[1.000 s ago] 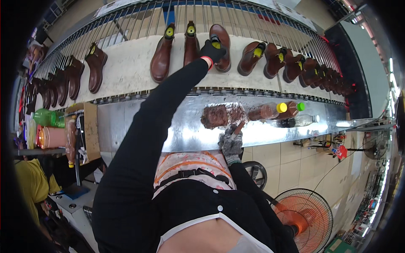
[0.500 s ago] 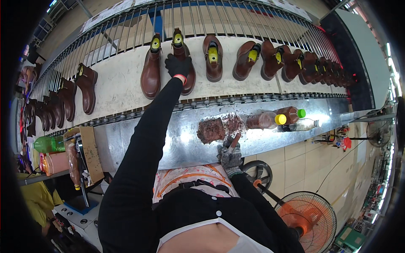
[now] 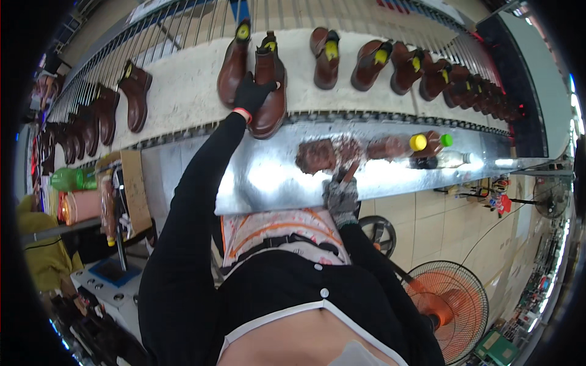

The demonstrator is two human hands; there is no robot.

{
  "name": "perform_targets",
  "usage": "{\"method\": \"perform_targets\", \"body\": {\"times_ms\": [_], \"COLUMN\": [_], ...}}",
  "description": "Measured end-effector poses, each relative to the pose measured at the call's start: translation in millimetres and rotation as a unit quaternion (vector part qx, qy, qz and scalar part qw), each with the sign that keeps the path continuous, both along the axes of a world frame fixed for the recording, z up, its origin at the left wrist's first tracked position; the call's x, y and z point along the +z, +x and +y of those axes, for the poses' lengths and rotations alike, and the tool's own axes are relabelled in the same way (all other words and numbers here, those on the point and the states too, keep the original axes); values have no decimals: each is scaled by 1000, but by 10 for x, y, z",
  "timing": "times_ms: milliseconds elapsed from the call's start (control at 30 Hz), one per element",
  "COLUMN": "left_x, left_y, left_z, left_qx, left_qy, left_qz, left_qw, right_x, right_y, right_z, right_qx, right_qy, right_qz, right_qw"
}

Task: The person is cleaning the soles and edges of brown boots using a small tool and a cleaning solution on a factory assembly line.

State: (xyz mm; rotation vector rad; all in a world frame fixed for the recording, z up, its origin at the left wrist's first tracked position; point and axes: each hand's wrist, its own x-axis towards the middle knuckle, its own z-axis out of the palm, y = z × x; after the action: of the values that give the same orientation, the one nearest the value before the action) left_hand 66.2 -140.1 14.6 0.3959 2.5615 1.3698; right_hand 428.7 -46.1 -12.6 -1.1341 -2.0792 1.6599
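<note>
My left hand (image 3: 252, 97), in a black glove with a red band at the wrist, grips a brown ankle boot (image 3: 267, 116) with a yellow-green lining. The boot's toe reaches over the near edge of the belt. Just left of it stands another brown boot (image 3: 231, 73). My right hand (image 3: 342, 198), in a stained grey glove, is closed around a slim brown stick-like handle (image 3: 350, 172); the rest of that tool is hidden. Close beyond this hand lies a brown-stained pad or sponge (image 3: 317, 155) on the metal shelf (image 3: 268, 177).
Several more boots (image 3: 368, 64) line the pale belt (image 3: 177, 91) on both sides. Bottles (image 3: 430, 144) with yellow and green caps lie right on the shelf. At left are a cardboard box (image 3: 135, 189) and a green bottle (image 3: 66, 179). A fan (image 3: 450, 305) stands lower right.
My left hand has drawn the gripped boot toward me, over the belt's near edge. The whole view has shifted. My right hand stays closed beside the stained pad.
</note>
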Motion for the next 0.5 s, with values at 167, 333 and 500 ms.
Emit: {"method": "perform_targets", "body": {"times_ms": [167, 333, 500], "left_x": [288, 346, 405], "left_y": [771, 1553, 1899], "left_z": [-856, -1501, -1692], "left_qx": [-51, 11, 65], "left_qy": [76, 25, 40], "left_qz": [-24, 13, -58], "left_qw": [995, 1000, 995], "right_x": [-9, 18, 307], "right_y": [-49, 6, 70], "right_z": [19, 29, -87], "right_qx": [-44, -38, 122], "right_qy": [-152, -159, 182], "right_qz": [136, 159, -43], "right_qw": [978, 974, 975]}}
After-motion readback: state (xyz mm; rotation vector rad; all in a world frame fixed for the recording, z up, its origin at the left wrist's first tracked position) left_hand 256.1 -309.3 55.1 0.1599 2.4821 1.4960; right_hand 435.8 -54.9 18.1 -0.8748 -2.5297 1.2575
